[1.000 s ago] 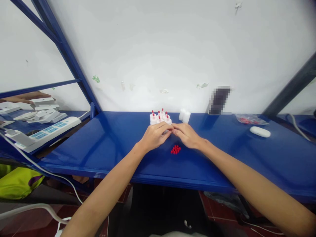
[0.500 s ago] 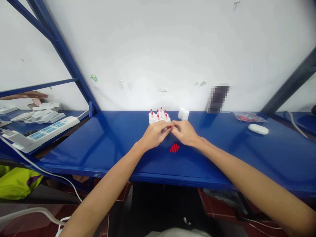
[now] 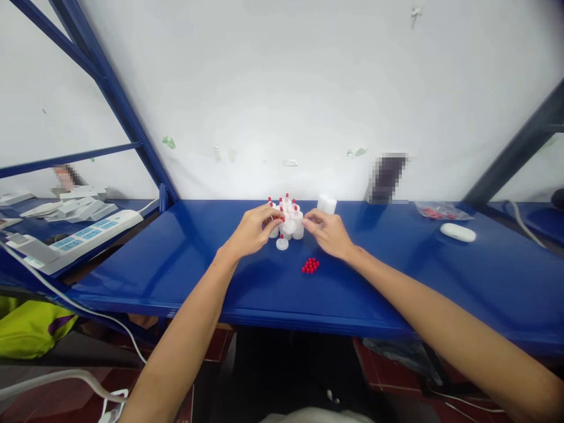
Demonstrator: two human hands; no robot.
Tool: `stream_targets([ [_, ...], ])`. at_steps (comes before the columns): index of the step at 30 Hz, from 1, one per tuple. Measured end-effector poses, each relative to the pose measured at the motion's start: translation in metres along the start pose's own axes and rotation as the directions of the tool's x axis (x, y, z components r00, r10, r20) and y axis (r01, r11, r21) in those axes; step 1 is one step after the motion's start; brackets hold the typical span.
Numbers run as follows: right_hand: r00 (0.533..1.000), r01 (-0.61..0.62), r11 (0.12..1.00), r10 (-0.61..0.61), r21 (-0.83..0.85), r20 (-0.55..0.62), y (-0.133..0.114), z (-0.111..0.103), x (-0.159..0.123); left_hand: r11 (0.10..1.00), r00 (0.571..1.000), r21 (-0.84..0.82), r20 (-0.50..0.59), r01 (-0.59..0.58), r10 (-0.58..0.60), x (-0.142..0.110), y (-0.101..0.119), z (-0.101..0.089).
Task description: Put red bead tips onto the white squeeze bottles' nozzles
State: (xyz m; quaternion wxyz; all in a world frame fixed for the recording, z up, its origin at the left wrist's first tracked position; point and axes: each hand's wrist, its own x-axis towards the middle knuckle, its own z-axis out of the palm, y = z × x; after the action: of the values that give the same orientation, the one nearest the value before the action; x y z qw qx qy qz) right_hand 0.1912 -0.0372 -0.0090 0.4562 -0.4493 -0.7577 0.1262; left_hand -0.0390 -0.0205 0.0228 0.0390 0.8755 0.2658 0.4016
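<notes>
A cluster of small white caps with red tips stands at the back of the blue shelf. One more white cap with a red tip stands alone just in front of it. My left hand is curled, its fingertips pinched on a cap at the cluster's left side. My right hand is curled at the cluster's right side, thumb and forefinger together; what they hold is hidden. A small pile of red beads lies just below my right hand.
Two plain white cylinders stand by the wall behind my right hand. A white oval object and a clear bag of red bits lie at the right. A white power strip and white boxes sit on the left shelf.
My hands, joined in front of the cluster before, have parted to its two sides. A single white cap now stands alone where they met.
</notes>
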Motion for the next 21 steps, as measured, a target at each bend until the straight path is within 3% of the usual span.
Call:
stream_targets([
  [3, 0.985, -0.026, 0.999, 0.030, 0.027, -0.172, 0.002, -0.002, 0.002, 0.998, 0.997, 0.058, 0.080, 0.000, -0.004, -0.002, -0.003, -0.006],
  [5, 0.976, -0.019, 0.994, 0.043, 0.110, -0.215, 0.003, -0.004, 0.003, 0.997, 0.992, 0.080, 0.125, 0.001, -0.011, -0.003, -0.003, -0.006],
  [9, 0.975, -0.149, 0.946, 0.190, 0.287, -0.119, 0.003, -0.006, 0.005, 0.994, 0.985, 0.107, 0.171, 0.007, -0.025, -0.004, -0.006, -0.004],
  [13, 0.982, -0.155, 0.965, 0.175, 0.213, -0.074, 0.003, -0.006, 0.007, 0.993, 0.981, 0.122, 0.191, 0.006, -0.030, -0.005, -0.008, -0.003],
  [17, 0.995, -0.089, 0.994, 0.092, 0.067, -0.036, -0.001, -0.008, 0.007, 0.995, 0.992, 0.103, 0.126, 0.011, -0.024, -0.004, -0.004, -0.003],
  [21, 0.999, -0.032, 0.998, 0.033, -0.058, 0.026, -0.011, -0.009, 0.004, 1.000, 0.998, 0.004, -0.054, -0.013, 0.013, -0.001, 0.004, 0.005],
])
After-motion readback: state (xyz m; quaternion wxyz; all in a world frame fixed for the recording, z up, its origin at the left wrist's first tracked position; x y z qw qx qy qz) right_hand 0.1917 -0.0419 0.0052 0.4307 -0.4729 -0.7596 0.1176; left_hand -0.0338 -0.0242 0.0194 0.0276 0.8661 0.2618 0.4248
